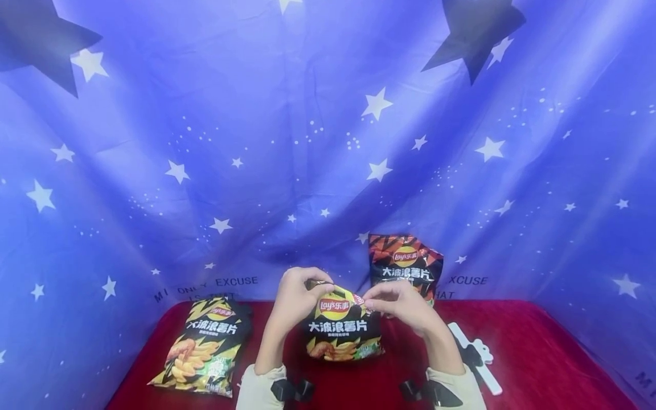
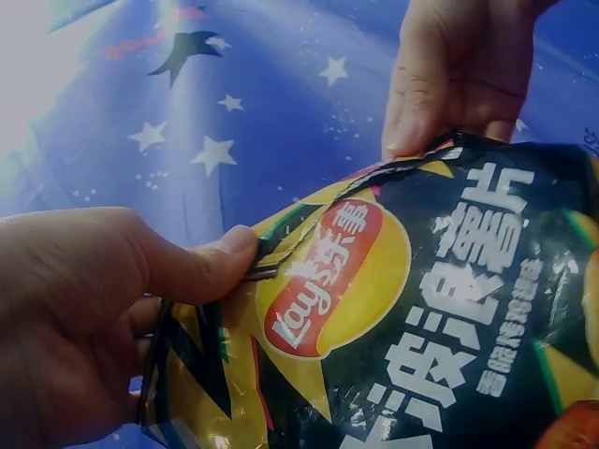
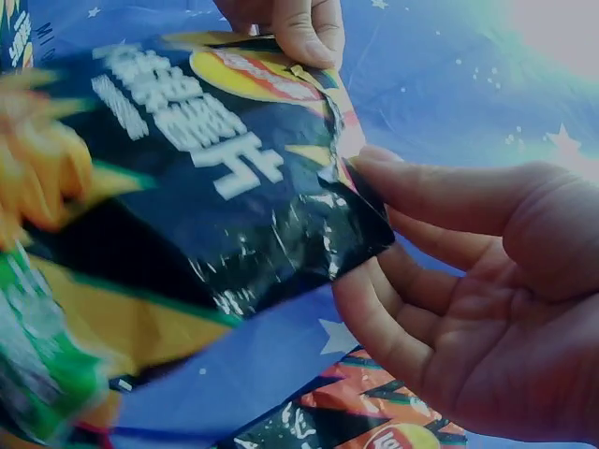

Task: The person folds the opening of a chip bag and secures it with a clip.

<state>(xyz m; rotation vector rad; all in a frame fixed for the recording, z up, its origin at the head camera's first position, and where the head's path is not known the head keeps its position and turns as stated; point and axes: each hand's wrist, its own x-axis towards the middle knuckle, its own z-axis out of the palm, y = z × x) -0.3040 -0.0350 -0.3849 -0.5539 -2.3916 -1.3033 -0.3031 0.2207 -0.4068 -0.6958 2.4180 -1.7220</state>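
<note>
Between my two hands, a black and yellow Lay's chip bag (image 1: 338,347) is held upright, its printed front facing me. My left hand (image 1: 299,293) grips its upper left corner, thumb on the front and fingers behind. At the upper right, my right hand (image 1: 402,307) pinches the top edge between thumb and fingers. The top edge looks creased and folded over in the left wrist view, where the bag's logo (image 2: 337,276) sits just below it. Whether the bag's mouth is unsealed I cannot tell.
A similar yellow and black chip bag (image 1: 205,347) lies at the left on the red cloth (image 1: 543,347). Behind my right hand stands a red and black chip bag (image 1: 405,262). White bar-shaped pieces (image 1: 479,359) with a black part lie at the right. A blue starry curtain (image 1: 307,142) hangs behind.
</note>
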